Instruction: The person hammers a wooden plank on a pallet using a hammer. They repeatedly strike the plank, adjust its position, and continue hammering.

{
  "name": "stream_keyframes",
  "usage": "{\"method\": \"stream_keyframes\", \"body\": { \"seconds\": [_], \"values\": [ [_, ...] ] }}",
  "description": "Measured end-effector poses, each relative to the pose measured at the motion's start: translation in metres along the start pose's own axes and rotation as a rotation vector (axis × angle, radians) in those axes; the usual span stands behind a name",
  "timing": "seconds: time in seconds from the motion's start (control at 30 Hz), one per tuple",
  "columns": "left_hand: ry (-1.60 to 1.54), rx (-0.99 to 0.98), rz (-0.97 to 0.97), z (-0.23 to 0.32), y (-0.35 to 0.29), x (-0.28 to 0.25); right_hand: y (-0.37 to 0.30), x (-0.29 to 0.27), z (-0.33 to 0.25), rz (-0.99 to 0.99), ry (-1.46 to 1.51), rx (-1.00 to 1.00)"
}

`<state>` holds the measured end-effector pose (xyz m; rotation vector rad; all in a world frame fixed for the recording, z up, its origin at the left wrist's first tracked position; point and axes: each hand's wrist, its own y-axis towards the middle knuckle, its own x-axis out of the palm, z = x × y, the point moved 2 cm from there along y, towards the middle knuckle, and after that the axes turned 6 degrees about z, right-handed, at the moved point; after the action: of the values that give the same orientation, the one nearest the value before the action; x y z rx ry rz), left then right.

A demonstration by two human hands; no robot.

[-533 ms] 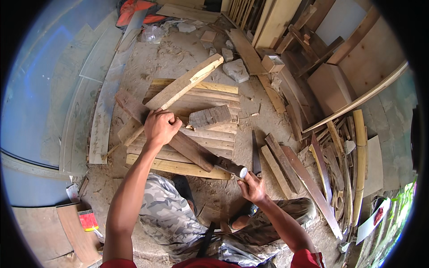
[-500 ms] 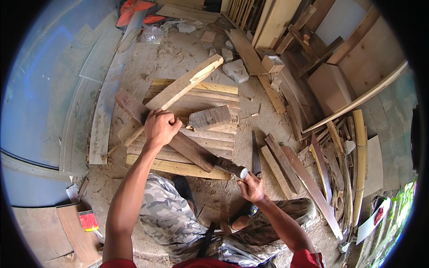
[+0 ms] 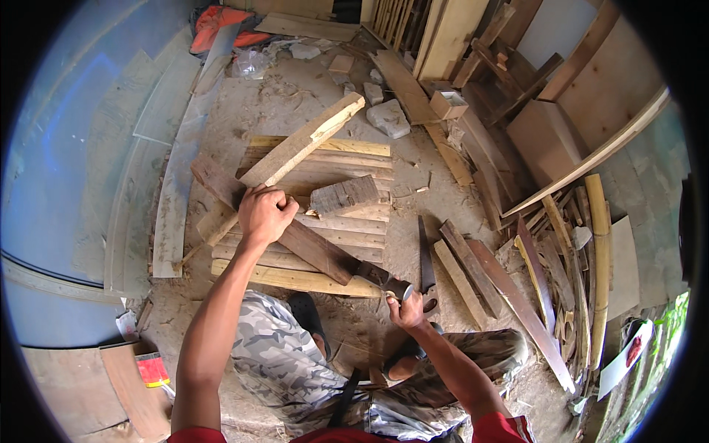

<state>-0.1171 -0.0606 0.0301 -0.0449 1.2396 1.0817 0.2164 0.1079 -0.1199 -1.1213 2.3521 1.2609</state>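
My left hand (image 3: 267,214) is closed on a dark brown board (image 3: 317,249), which lies slantwise over a slatted wooden panel (image 3: 295,277) on the ground. A pale, rough-edged timber (image 3: 306,140) crosses the dark board just beyond that hand. In my right hand (image 3: 408,308) is a hammer (image 3: 388,280), its metal head close against the near right end of the dark board; most of the handle is hidden by the fingers. A short weathered wood block (image 3: 345,196) rests on the panel, right of my left hand.
A handsaw (image 3: 426,258) lies right of the panel. Farther right are loose boards (image 3: 502,284) and a heap of sticks with a bamboo pole (image 3: 597,258). Stone chunks (image 3: 388,119) lie beyond the panel. Wooden furniture parts (image 3: 550,140) stand far right, a blue sheet wall (image 3: 66,162) at left.
The hammer head has tipped and shifted slightly at the board's end, with my right hand a little lower. My left hand stays on the dark board. The view has shifted slightly.
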Motion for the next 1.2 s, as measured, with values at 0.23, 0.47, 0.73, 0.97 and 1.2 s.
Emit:
{"method": "stream_keyframes", "body": {
  "seconds": [0.23, 0.47, 0.73, 0.97, 1.2],
  "values": [
    [0.047, 0.005, 0.014, 0.001, -0.002, -0.003, -0.017, 0.015, 0.011, -0.005, -0.009, 0.0],
    [0.072, 0.016, 0.024, -0.001, -0.004, 0.0, -0.032, 0.039, 0.021, 0.029, 0.088, 0.067],
    [0.005, 0.131, 0.016, -0.006, -0.004, -0.002, -0.01, 0.02, 0.01, -0.014, 0.023, 0.073],
    [-0.025, 0.772, -0.061, 0.016, -0.037, -0.013, 0.033, -0.045, -0.044, -0.257, -0.003, 0.411],
    [0.08, 0.874, -0.013, 0.016, -0.024, 0.006, 0.06, -0.078, -0.089, -0.228, 0.02, 0.705]
  ]
}}
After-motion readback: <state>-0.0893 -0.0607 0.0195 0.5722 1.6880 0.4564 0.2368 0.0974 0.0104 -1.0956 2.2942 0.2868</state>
